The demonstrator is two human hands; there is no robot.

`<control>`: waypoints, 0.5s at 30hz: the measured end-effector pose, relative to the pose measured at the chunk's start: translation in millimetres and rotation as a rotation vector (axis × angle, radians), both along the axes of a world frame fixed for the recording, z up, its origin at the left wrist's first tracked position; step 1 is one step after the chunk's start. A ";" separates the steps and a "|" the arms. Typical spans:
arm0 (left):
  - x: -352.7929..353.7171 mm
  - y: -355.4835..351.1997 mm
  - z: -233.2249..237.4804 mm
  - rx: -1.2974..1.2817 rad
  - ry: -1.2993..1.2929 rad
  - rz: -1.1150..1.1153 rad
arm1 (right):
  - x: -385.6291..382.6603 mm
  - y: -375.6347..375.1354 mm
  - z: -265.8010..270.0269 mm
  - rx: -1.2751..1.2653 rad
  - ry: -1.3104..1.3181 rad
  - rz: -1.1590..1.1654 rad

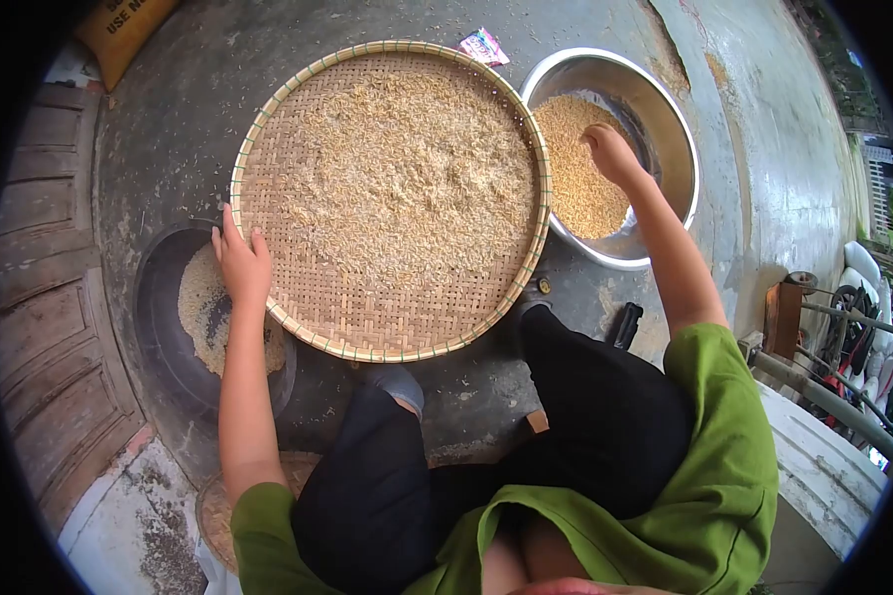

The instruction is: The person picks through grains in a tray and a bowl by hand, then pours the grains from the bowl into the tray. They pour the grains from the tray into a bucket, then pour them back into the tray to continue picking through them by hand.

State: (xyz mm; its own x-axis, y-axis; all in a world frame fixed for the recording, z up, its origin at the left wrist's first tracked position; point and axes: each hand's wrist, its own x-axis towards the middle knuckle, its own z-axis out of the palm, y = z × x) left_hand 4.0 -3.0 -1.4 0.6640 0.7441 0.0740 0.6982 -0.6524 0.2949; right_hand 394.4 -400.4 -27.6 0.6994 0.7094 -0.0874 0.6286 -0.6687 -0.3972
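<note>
The round woven tray (387, 342), spread with husked grain (397, 169), lies on the concrete floor before the person's knees. The left hand (240, 260) lies on the tray's left rim with fingers stretched out, thumb hidden, so a grip cannot be told. The right hand (610, 151) reaches into the steel bowl (670, 114) just right of the tray, fingertips sunk in its grain, closed or not unclear; a dark basin (159, 327) sits partly under the tray's left edge.

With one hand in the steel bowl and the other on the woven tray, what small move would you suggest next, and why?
Probably close the right hand on a handful of grain in the steel bowl and bring it across. That hand is down in the grain, the left hand rests on the rim of the woven tray, and the tray sits right beside the bowl.
</note>
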 end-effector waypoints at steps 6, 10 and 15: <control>-0.6 0.5 -0.5 0.007 0.000 -0.016 | 6.9 -24.0 -15.7 -0.233 0.010 -0.045; 0.1 -0.4 -0.1 -0.001 0.003 -0.006 | -3.6 -11.0 1.2 -0.001 -0.090 -0.133; 0.0 0.6 -1.3 0.003 0.015 -0.010 | -14.5 50.5 43.9 0.242 -0.106 0.010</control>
State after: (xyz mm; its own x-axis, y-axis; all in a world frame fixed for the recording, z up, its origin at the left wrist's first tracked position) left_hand 3.9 -2.4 -2.7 0.6725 0.7372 0.0659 0.6960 -0.6602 0.2822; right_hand 379.9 -349.9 16.4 0.6883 0.7078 0.1591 0.6813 -0.5553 -0.4769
